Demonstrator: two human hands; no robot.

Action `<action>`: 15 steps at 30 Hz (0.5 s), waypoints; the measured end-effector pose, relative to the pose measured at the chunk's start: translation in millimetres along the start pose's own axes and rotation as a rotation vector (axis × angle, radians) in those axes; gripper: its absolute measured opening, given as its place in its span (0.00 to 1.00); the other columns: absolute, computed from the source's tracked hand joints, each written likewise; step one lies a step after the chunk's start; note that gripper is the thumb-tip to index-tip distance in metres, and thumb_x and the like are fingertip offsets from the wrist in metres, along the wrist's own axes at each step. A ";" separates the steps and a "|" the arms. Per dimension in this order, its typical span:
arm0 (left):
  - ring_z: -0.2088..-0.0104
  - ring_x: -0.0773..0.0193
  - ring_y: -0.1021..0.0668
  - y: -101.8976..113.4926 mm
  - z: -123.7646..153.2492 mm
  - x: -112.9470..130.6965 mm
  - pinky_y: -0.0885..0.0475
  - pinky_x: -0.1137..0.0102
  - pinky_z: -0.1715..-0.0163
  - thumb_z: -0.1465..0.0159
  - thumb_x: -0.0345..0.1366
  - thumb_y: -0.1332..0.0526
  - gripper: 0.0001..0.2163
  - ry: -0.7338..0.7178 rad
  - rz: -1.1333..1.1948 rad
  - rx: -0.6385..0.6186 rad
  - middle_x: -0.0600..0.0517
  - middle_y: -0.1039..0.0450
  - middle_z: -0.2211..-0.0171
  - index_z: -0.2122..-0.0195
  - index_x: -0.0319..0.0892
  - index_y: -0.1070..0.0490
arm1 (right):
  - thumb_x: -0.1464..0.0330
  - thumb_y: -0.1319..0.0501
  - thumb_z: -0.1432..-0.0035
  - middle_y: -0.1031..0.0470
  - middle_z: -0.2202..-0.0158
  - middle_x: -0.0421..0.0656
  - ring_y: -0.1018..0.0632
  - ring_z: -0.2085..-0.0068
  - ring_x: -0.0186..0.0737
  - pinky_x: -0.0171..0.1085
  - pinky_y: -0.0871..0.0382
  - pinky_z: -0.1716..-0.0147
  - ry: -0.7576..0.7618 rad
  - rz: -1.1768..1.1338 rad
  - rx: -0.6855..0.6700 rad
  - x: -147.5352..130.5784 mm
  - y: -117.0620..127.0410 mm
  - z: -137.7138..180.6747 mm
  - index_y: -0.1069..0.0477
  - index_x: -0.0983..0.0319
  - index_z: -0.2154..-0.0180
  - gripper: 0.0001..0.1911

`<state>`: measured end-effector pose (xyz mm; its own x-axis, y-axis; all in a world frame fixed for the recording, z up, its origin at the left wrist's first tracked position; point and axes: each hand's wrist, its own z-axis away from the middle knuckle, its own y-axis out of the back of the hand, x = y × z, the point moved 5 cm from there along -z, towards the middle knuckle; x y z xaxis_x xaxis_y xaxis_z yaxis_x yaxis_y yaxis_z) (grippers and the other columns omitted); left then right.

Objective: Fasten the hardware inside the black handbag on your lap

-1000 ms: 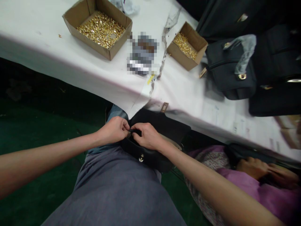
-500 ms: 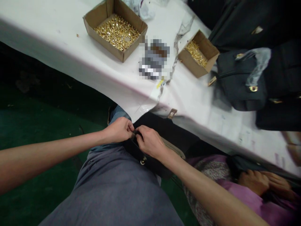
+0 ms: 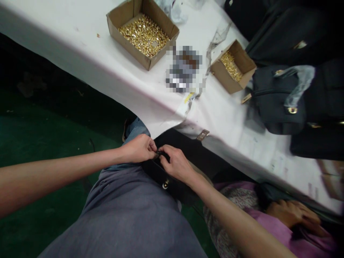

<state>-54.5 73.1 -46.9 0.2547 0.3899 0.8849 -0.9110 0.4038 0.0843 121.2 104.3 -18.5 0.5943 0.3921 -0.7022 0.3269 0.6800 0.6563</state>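
Note:
On my lap lies a black bag [image 3: 177, 191] with a gold clasp [image 3: 165, 184] on its side. My right hand [image 3: 176, 162] is closed on a short black strap [image 3: 163, 154] at the bag's near left end. Against the tip of that strap, my left hand [image 3: 140, 147] makes a pinch. What sits between its fingertips is too small and covered to make out. The two hands' fingertips almost meet. Dark cloth or lining of the bag shows behind them, under the table edge.
On the white-covered table [image 3: 88, 64] stand a larger cardboard box [image 3: 149, 62] and a smaller one [image 3: 242, 80], both holding gold metal pieces. A black handbag [image 3: 279, 96] lies at right. A metal plate [image 3: 202, 134] sits at the table edge. A co-worker's hands [image 3: 292, 213] are at lower right.
The view has shifted slightly, so the table things appear a little further right and lower. Both hands stay together at the strap, with only small finger movement.

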 end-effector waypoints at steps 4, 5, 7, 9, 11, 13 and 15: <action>0.72 0.60 0.18 -1.1 0.9 0.3 0.37 0.72 0.76 0.41 0.31 0.32 0.04 -0.022 -0.009 -0.015 0.52 0.18 0.74 0.68 0.39 0.16 | 0.77 0.38 0.33 0.20 0.59 0.44 0.19 0.57 0.46 0.41 0.27 0.55 0.025 -0.043 -0.022 -0.6 0.5 0.4 0.24 0.59 0.55 0.09; 0.72 0.60 0.18 -1.5 0.8 1.1 0.38 0.71 0.77 0.41 0.30 0.32 0.04 -0.032 -0.016 -0.018 0.51 0.19 0.74 0.68 0.38 0.16 | 0.77 0.37 0.33 0.20 0.59 0.44 0.19 0.57 0.46 0.41 0.27 0.55 0.026 -0.050 -0.025 -0.6 0.3 0.2 0.24 0.59 0.55 0.09; 0.72 0.60 0.18 -2.0 0.5 3.3 0.38 0.71 0.77 0.41 0.29 0.33 0.05 -0.043 -0.032 -0.020 0.51 0.19 0.75 0.69 0.38 0.16 | 0.78 0.37 0.34 0.20 0.59 0.44 0.19 0.57 0.45 0.41 0.27 0.55 0.027 -0.065 -0.025 -0.6 0.0 0.0 0.24 0.59 0.56 0.10; 0.72 0.60 0.18 -1.4 0.4 6.0 0.38 0.71 0.77 0.42 0.27 0.33 0.05 -0.047 -0.053 -0.003 0.51 0.20 0.75 0.69 0.38 0.16 | 0.78 0.37 0.34 0.20 0.59 0.43 0.19 0.58 0.45 0.41 0.27 0.55 0.028 -0.084 -0.026 -1.2 -0.2 -0.1 0.23 0.59 0.56 0.10; 0.72 0.60 0.18 -0.6 0.7 8.8 0.39 0.71 0.77 0.43 0.26 0.34 0.06 -0.053 -0.086 0.012 0.51 0.20 0.75 0.69 0.38 0.16 | 0.79 0.38 0.34 0.19 0.59 0.43 0.19 0.57 0.45 0.41 0.27 0.54 0.027 -0.103 -0.028 -2.4 0.2 0.0 0.23 0.58 0.56 0.11; 0.72 0.61 0.18 0.2 1.4 11.5 0.39 0.71 0.77 0.43 0.25 0.35 0.06 -0.069 -0.118 0.018 0.51 0.20 0.75 0.70 0.38 0.16 | 0.78 0.38 0.33 0.19 0.59 0.43 0.19 0.57 0.44 0.41 0.27 0.54 0.021 -0.114 -0.030 -4.3 1.3 0.0 0.23 0.58 0.56 0.11; 0.73 0.62 0.19 0.9 2.1 13.8 0.40 0.70 0.77 0.44 0.24 0.35 0.06 -0.083 -0.148 0.021 0.51 0.20 0.76 0.70 0.37 0.17 | 0.78 0.37 0.33 0.18 0.58 0.43 0.18 0.56 0.45 0.41 0.26 0.54 0.013 -0.120 -0.033 -6.6 2.7 -0.2 0.23 0.58 0.56 0.10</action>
<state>-52.5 77.1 -33.7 0.3595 0.2573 0.8970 -0.8722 0.4343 0.2250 118.0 103.6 -12.1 0.5425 0.3150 -0.7788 0.3705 0.7423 0.5584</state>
